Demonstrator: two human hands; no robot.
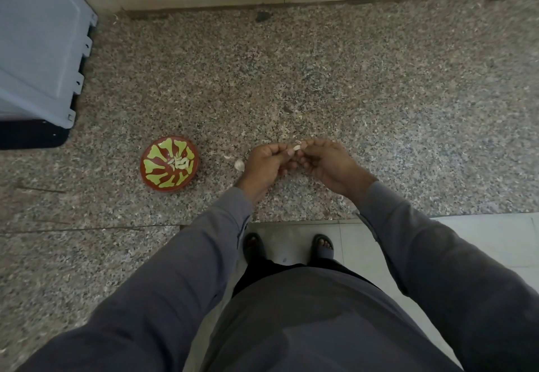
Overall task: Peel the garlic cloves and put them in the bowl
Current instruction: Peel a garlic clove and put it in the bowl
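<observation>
Garlic clove [296,147], pale and small, pinched between both hands above the speckled stone desk [379,94], just right of the bowl [170,163]. Peeling step in hand, by the look of it: left hand [267,164] with thumb and fingers curled onto the clove's near end, right hand [326,163] with fingertips closed on its far end. Both grips clenched tight on that one clove, no gap showing between fingers and clove. Whether skin remains on it: too small to tell.

Already in the bowl, a little heap of peeled cloves [179,162] at the centre of the red-and-green pattern. Another clove [239,165] lying on the desk between bowl and left hand, apparently unpeeled, with a scrap of skin [227,157] just beside it.

Next, probably: strip off the last of the skin, then carry the clove leftward and release over the bowl. Calls for a firm pinch with one hand while the other pulls, then a short, careful reach past the loose clove.
</observation>
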